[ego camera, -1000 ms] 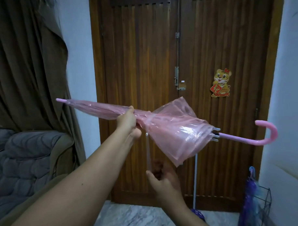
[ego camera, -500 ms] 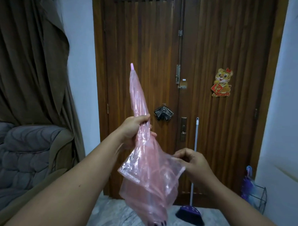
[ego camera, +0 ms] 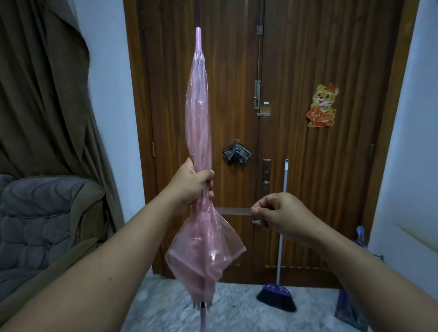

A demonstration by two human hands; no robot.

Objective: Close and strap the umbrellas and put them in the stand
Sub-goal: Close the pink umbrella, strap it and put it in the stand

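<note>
A closed, clear pink umbrella (ego camera: 197,112) stands upright in front of me, tip up, its shaft running down out of the bottom of the view. My left hand (ego camera: 192,185) grips it around the middle of the canopy. Below that grip the plastic flares out loosely. My right hand (ego camera: 276,212) pinches the end of the umbrella's clear strap (ego camera: 233,211), which is pulled out level to the right. At the right edge a purple umbrella (ego camera: 352,307) leans in a dark wire stand (ego camera: 379,258), both partly hidden behind my right arm.
A wooden double door (ego camera: 296,63) fills the wall ahead. A purple broom (ego camera: 277,295) leans on it, and a dark folded thing (ego camera: 236,154) hangs from its handle. A grey sofa (ego camera: 38,212) and brown curtain (ego camera: 36,97) are at left. The floor is marble.
The umbrella has swung from lying level to standing upright, tip up. My right hand has moved from under the canopy to the strap and drawn it out to the right.
</note>
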